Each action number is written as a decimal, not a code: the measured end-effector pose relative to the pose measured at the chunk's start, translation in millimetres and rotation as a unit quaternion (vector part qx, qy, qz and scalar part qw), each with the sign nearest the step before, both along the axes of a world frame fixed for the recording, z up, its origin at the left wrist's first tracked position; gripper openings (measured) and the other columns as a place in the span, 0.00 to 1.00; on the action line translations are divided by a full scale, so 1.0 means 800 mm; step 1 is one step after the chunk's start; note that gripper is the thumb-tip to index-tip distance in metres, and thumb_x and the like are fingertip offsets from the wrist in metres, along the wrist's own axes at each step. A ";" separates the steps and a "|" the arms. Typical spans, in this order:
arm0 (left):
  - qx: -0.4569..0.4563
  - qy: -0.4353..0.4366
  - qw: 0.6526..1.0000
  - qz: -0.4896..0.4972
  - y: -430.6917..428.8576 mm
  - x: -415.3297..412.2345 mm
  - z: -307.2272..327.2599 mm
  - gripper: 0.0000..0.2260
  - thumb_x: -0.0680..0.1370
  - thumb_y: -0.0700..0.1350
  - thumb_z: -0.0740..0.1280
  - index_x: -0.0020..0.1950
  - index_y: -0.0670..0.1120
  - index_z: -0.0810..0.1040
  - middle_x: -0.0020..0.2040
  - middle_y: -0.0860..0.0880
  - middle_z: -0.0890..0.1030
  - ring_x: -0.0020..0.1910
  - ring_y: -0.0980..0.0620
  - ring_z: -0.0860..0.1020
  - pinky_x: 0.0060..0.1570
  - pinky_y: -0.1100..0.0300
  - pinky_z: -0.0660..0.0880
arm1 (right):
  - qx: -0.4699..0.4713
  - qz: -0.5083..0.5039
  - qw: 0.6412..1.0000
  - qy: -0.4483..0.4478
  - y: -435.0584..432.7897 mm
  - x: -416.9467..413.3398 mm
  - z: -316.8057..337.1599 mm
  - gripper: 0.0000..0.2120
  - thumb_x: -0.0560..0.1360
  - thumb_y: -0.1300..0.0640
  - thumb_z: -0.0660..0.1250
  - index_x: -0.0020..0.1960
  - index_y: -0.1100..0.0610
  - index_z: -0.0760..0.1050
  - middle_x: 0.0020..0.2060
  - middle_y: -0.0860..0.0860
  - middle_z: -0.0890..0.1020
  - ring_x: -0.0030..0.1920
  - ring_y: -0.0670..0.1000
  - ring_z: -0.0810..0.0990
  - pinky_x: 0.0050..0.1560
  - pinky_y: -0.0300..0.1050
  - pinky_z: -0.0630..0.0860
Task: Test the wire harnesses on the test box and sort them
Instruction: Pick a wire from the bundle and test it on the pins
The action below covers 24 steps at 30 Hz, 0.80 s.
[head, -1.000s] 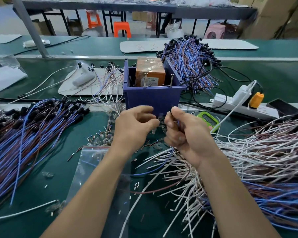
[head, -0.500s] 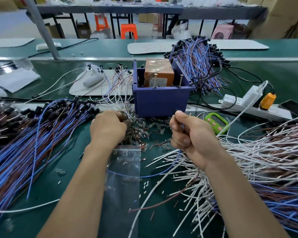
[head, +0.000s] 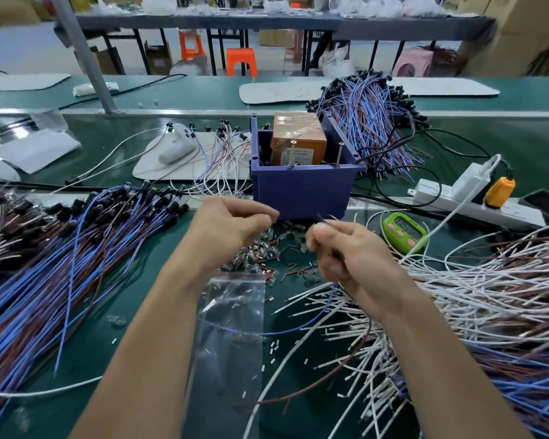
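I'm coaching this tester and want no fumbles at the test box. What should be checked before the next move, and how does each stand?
1. Right hand grips the harness wire, ends poking out past the thumb: ok.
2. Left hand holds a part: cannot tell; its curled fingers hide it.
3. Two screws on the test box rim stand bare: ok.
4. Gap between hands and test box free of obstacles: ok.
5. Test box powered: cannot tell.
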<state>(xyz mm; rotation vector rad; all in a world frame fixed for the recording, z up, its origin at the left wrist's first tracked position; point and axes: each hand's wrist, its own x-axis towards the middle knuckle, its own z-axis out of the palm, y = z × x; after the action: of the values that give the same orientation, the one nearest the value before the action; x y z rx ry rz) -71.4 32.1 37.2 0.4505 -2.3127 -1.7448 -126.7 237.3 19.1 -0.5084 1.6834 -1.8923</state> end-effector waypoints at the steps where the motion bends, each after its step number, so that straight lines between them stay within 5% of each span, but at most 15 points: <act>1: 0.054 0.015 0.997 -0.056 0.006 0.003 0.006 0.09 0.77 0.39 0.74 0.45 0.53 0.90 0.38 0.47 0.86 0.37 0.55 0.81 0.38 0.63 0.79 | 0.007 0.010 1.000 0.009 -0.001 0.000 -0.002 0.12 0.79 0.58 0.66 0.39 0.55 0.81 0.27 0.50 0.71 0.26 0.46 0.63 0.27 0.38 0.58; 4: 0.128 0.035 0.981 -0.142 0.021 0.008 0.016 0.04 0.72 0.43 0.79 0.45 0.49 0.90 0.39 0.43 0.87 0.37 0.52 0.84 0.41 0.64 0.81 | 0.006 0.045 0.999 0.020 -0.005 0.002 -0.004 0.08 0.76 0.62 0.68 0.43 0.54 0.84 0.31 0.46 0.77 0.29 0.44 0.67 0.29 0.33 0.64; 7: 0.147 0.049 0.981 -0.119 0.028 0.007 0.016 0.10 0.64 0.47 0.80 0.43 0.45 0.89 0.35 0.41 0.85 0.33 0.50 0.84 0.37 0.63 0.81 | -0.005 0.065 0.998 0.021 -0.004 0.001 -0.004 0.09 0.73 0.62 0.66 0.47 0.56 0.85 0.31 0.46 0.77 0.31 0.44 0.67 0.32 0.35 0.63; 24: 0.090 0.115 0.977 -0.153 0.031 0.009 0.019 0.08 0.65 0.46 0.82 0.40 0.43 0.89 0.35 0.38 0.85 0.32 0.50 0.79 0.35 0.61 0.78 | -0.059 0.060 0.996 -0.006 0.004 -0.001 0.004 0.09 0.69 0.67 0.66 0.42 0.59 0.85 0.36 0.55 0.80 0.40 0.49 0.75 0.43 0.43 0.65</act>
<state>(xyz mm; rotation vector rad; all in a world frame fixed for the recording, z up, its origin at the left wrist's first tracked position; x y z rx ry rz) -64.5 56.6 52.6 -0.0876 -2.1579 -2.0321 -127.8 240.3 22.1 -0.6285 1.5047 -1.9104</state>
